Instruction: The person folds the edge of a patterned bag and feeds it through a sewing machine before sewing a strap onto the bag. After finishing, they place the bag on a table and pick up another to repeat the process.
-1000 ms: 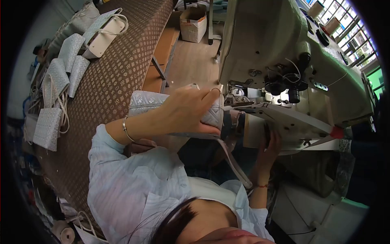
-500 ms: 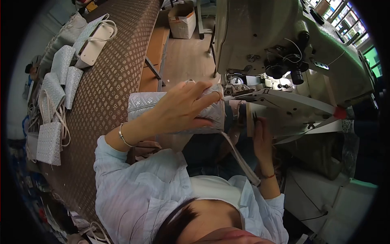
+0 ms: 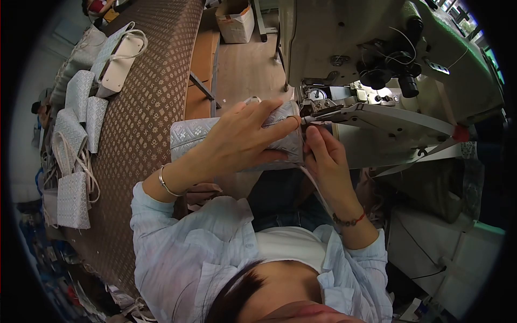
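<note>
My left hand [image 3: 245, 132] lies over a silvery quilted bag piece [image 3: 186, 132] with a floral pattern, its fingers gripping the piece near its open right rim. My right hand [image 3: 325, 153] is closed at that rim, thumb and fingers pinched together; what sits between them is hidden. Just above the fingertips, a narrow white tape [image 3: 414, 116] runs into a metal tape guide [image 3: 328, 113] on the sewing machine [image 3: 344, 54]. A pale strap [image 3: 318, 188] hangs down from the bag piece beside my right wrist.
To the left, a brown patterned cloth [image 3: 145, 102] covers a table carrying several silvery bags [image 3: 75, 199] and a white-sided handbag [image 3: 121, 64]. A white bin [image 3: 235, 24] stands on the floor beyond. The machine's body fills the upper right.
My right hand has moved up and left from beside the machine, where a small dark tool showed at its fingers, to the bag piece's rim. My left hand keeps its grip.
</note>
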Action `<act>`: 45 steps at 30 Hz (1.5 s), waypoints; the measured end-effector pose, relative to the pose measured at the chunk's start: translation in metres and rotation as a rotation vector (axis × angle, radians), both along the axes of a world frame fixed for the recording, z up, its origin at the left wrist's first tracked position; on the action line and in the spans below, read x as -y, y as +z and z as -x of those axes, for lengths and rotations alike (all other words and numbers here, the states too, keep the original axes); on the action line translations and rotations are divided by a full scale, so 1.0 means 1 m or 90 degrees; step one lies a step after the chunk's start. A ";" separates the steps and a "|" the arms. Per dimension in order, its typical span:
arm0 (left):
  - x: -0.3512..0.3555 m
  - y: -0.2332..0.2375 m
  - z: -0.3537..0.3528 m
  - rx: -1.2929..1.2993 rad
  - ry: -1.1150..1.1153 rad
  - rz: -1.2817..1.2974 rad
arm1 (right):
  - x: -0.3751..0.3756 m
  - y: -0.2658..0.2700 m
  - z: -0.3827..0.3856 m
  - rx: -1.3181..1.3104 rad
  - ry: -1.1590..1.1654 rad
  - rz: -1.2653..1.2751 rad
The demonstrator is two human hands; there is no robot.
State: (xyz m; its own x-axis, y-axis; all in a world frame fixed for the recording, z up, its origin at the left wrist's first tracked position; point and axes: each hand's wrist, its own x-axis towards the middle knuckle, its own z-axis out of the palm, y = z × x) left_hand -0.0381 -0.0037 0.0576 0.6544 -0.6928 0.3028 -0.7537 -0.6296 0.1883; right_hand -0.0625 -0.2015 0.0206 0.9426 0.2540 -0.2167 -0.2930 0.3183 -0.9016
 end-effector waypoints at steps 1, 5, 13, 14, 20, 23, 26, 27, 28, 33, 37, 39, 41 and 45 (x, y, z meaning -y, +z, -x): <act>0.000 0.000 0.000 -0.002 -0.001 0.000 | -0.003 -0.004 0.000 0.020 -0.027 -0.016; 0.000 -0.004 -0.002 0.014 -0.013 0.027 | -0.009 -0.015 0.001 0.039 -0.059 -0.046; -0.018 -0.009 0.007 -0.007 0.044 0.041 | 0.022 -0.056 0.028 0.083 0.146 0.226; -0.022 -0.011 0.010 -0.012 0.060 0.048 | 0.022 -0.051 0.028 0.083 0.154 0.227; -0.038 -0.009 0.048 -0.012 0.142 0.045 | -0.002 0.014 0.004 0.554 0.061 0.347; -0.047 -0.008 0.069 0.005 0.169 0.045 | -0.021 0.026 -0.007 0.710 0.107 0.360; -0.068 -0.018 0.076 0.004 0.217 0.055 | -0.028 0.022 -0.018 0.658 0.215 0.438; -0.076 -0.025 0.078 -0.004 0.243 0.063 | -0.026 0.017 -0.023 0.644 0.224 0.455; -0.082 -0.027 0.082 -0.009 0.254 0.065 | -0.023 0.015 -0.024 0.630 0.232 0.478; -0.093 -0.023 0.109 0.009 0.282 0.053 | -0.017 0.018 -0.007 0.648 0.236 0.527; -0.090 -0.023 0.122 -0.025 0.325 0.012 | -0.024 -0.005 -0.003 0.743 0.269 0.673; -0.086 -0.021 0.124 -0.028 0.329 0.002 | -0.029 -0.015 -0.002 0.769 0.252 0.710; -0.091 -0.021 0.127 -0.006 0.359 0.033 | -0.034 -0.015 -0.002 0.809 0.238 0.737; -0.127 -0.020 0.135 0.016 0.490 0.171 | -0.037 -0.011 -0.009 0.787 0.171 0.615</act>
